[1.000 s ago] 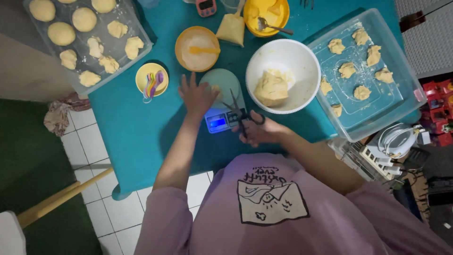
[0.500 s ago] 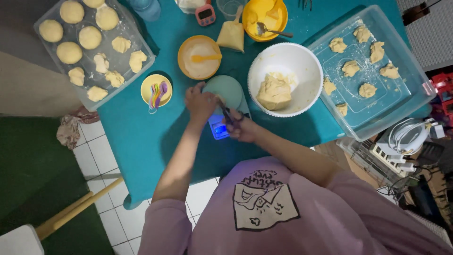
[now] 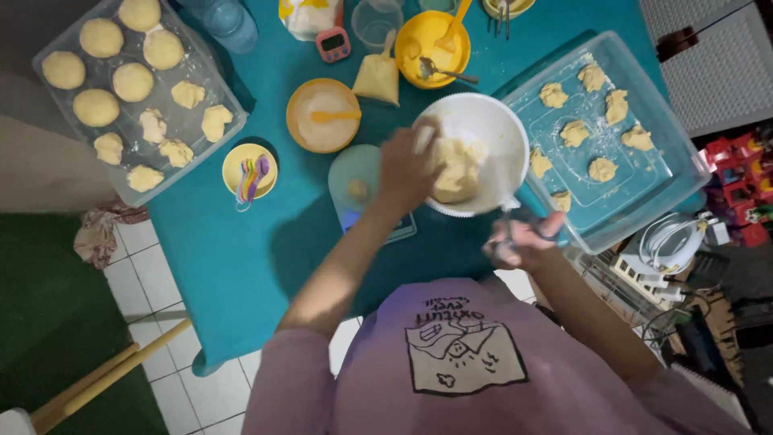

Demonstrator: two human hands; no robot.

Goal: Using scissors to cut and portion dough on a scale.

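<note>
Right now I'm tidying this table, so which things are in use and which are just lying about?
In use:
- left hand reaching into the white bowl of dough
- right hand holding scissors
- scale with a small dough piece
- clear tray of cut pieces

Lying about:
- measuring spoons on a yellow plate
- timer
- water bottle
- orange bowl
</note>
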